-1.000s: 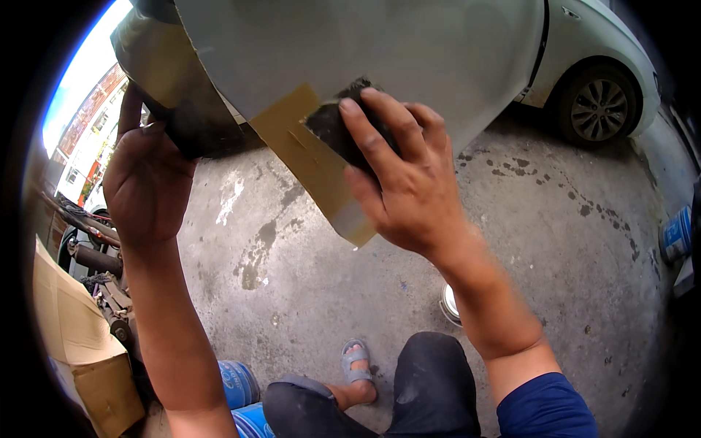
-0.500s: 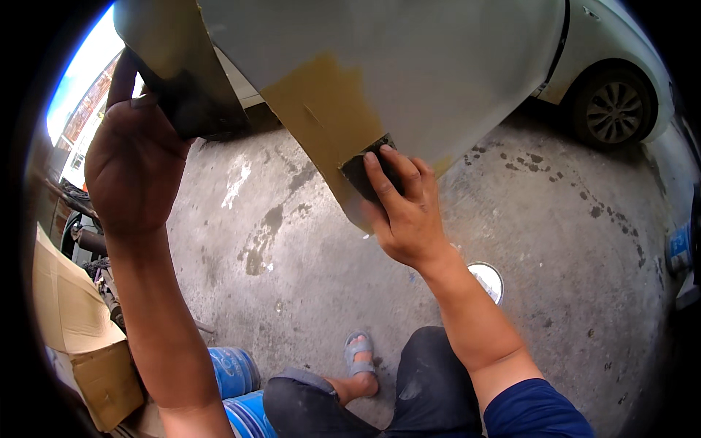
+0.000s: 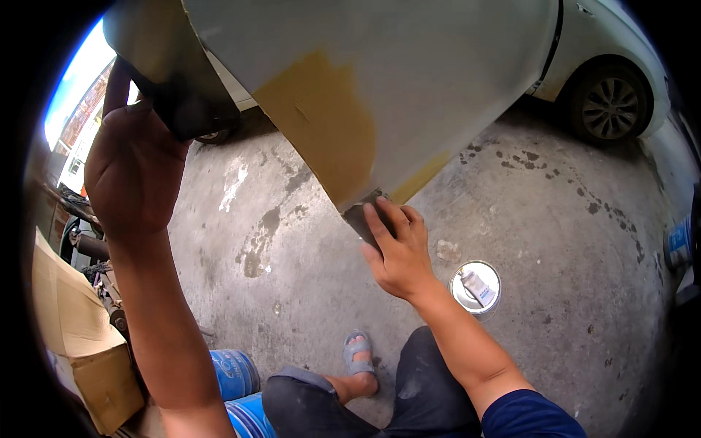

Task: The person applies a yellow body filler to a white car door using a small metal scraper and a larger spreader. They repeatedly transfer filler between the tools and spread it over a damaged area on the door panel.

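A grey car panel (image 3: 438,80), which looks like an open door, slants across the top, with a patch of yellow-brown filler (image 3: 321,124) along its left edge and lower corner. At that bottom corner, my right hand (image 3: 401,252) presses a dark sanding pad (image 3: 361,219) to the surface, fingers stretched over it and thumb at its side. My left hand (image 3: 139,164) is raised at the upper left, closed on the dark edge piece (image 3: 193,98) beside the panel. Its fingertips are mostly hidden behind that piece.
On the concrete floor (image 3: 307,306), a round can (image 3: 456,292) carries a white tube (image 3: 478,288) on its lid. A white car's wheel (image 3: 612,108) stands at the upper right. Blue buckets (image 3: 235,372) and a cardboard box (image 3: 102,379) are at my left; another blue bucket (image 3: 679,241) is far right.
My right hand has slid the sanding pad down from the filler patch to the panel's bottom corner. The can and tube show more now. My left hand has barely moved.
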Demonstrator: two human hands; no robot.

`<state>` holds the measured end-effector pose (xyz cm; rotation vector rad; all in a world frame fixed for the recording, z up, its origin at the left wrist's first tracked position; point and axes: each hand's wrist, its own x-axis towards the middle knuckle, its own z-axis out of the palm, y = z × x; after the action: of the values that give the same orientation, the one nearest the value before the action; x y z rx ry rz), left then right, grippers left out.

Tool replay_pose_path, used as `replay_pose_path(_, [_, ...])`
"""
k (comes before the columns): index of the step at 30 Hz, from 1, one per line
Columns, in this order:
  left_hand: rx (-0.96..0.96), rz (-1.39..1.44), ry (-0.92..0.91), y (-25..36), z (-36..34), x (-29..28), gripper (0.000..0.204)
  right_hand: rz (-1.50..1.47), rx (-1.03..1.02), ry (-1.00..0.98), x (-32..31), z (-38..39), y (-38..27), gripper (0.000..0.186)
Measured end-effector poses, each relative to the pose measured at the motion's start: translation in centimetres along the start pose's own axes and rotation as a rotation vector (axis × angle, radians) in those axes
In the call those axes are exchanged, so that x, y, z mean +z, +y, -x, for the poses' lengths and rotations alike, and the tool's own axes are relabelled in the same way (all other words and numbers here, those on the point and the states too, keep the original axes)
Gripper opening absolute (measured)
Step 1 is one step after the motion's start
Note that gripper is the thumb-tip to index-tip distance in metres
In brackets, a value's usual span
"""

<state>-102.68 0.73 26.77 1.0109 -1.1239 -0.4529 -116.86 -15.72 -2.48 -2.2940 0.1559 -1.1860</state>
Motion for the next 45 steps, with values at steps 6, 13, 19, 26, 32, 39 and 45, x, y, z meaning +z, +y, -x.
replay_pose_path(6, [-0.013,0.069,-0.082,0.0,-0.2,0.2,0.057,0.049,-0.192,0.256,-6.0,-10.4,-2.4,0.059])
replay_pose_path(13, [-0.052,0.082,-0.143,0.2,-0.5,-0.7,0.057,0.099,-0.263,0.219,-5.5,-12.2,-3.5,0.058])
replay_pose_path(19, [-0.042,-0.02,-0.055,0.3,-0.6,-0.1,0.061,0.032,-0.208,0.184,-1.0,-6.1,-0.7,0.062])
replay_pose_path(26, [-0.055,-0.131,0.03,0.7,-0.4,-0.8,0.065,0.014,-0.112,0.145,2.8,-1.2,0.9,0.064])
replay_pose_path(32, [-0.035,0.008,-0.026,-0.1,-0.6,-0.6,0.058,0.046,-0.073,0.068,3.3,0.6,1.2,0.064])
replay_pose_path(39, [0.011,-0.034,0.068,-0.3,-0.2,0.5,0.056,0.002,-0.003,-0.03,-3.2,-1.0,-1.2,0.063])
replay_pose_path(45, [0.03,-0.031,0.113,0.0,0.1,2.1,0.059,0.087,-0.173,0.158,-7.7,-8.1,-2.8,0.059])
